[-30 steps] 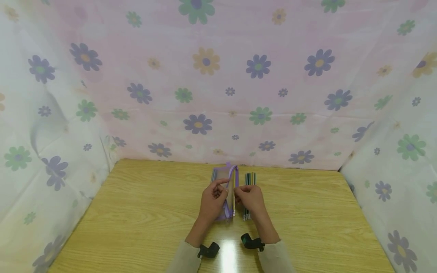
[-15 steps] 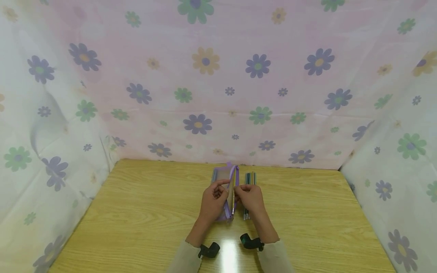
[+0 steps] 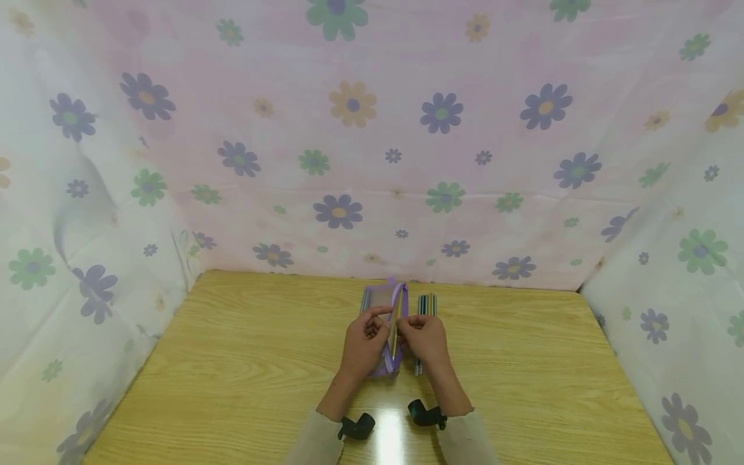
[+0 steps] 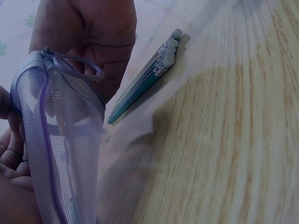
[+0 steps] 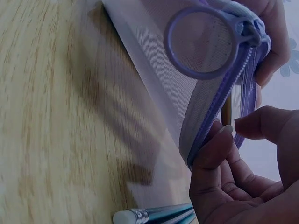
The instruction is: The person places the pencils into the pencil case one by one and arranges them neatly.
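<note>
A purple-trimmed mesh pencil case [image 3: 380,296] stands unzipped between the hands. My left hand [image 3: 363,342] grips its left side, index finger stretched along the opening. In the right wrist view a pencil [image 5: 226,111] shows inside the zip opening, pinched between the thumb and index finger of my right hand [image 3: 426,339]. The round zip pull [image 5: 169,46] hangs at the near end of the case. Just right of it, several pencils [image 3: 427,303] lie side by side, partly covered by the right hand in the head view; their eraser ends show in the left wrist view.
All of this rests on a wood-grain table [image 3: 261,361]. Flower-printed cloth [image 3: 401,129] closes off the back and both sides. Along the left side of the case, more slim grey-blue sticks [image 3: 365,299] show through or beside the mesh.
The pencil in my right hand has moved left and down into the pencil case, and its eraser end has sunk into the opening. The left hand has stayed nearly still.
</note>
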The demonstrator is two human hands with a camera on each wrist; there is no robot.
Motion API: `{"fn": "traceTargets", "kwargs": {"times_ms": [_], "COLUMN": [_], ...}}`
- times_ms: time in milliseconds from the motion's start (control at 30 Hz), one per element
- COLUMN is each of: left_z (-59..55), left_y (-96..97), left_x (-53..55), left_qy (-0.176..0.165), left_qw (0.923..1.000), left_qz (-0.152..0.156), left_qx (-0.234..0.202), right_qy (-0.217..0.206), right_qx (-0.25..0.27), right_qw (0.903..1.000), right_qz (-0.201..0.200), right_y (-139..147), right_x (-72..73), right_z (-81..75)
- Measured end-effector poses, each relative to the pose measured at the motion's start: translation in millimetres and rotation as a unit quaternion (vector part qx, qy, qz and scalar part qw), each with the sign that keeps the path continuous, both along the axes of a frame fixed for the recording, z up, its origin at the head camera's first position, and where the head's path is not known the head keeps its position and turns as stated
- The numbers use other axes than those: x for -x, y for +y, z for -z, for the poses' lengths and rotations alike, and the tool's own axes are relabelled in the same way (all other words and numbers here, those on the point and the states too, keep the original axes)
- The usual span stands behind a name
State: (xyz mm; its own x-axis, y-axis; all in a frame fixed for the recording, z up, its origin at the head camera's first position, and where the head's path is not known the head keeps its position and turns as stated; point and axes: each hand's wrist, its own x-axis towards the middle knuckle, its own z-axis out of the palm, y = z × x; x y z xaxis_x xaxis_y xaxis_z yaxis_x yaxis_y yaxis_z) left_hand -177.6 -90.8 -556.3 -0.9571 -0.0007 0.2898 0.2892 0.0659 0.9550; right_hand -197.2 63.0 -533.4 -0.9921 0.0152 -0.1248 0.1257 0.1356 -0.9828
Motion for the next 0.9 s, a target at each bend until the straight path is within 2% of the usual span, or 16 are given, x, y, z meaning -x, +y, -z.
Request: {"fn": "traceTargets", "kwargs": {"times_ms": [733, 900], "left_z": [1.8, 1.7], "left_y": [-0.4, -1.0], "left_x": [1.0, 1.7], "left_qy": [0.006, 0.006], "left_qw": [1.0000, 1.0000], "left_qz": [-0.001, -0.002], "left_qx": [0.005, 0.005], "right_qy": [0.031, 0.049], "right_qx": [-0.039, -0.074], "right_qw": [0.9984, 0.9959], "right_qz": [-0.026, -0.021], "right_y": [2.4, 6.1], "right_x": [-0.4, 1.2], "right_z": [-0.4, -0.3]}}
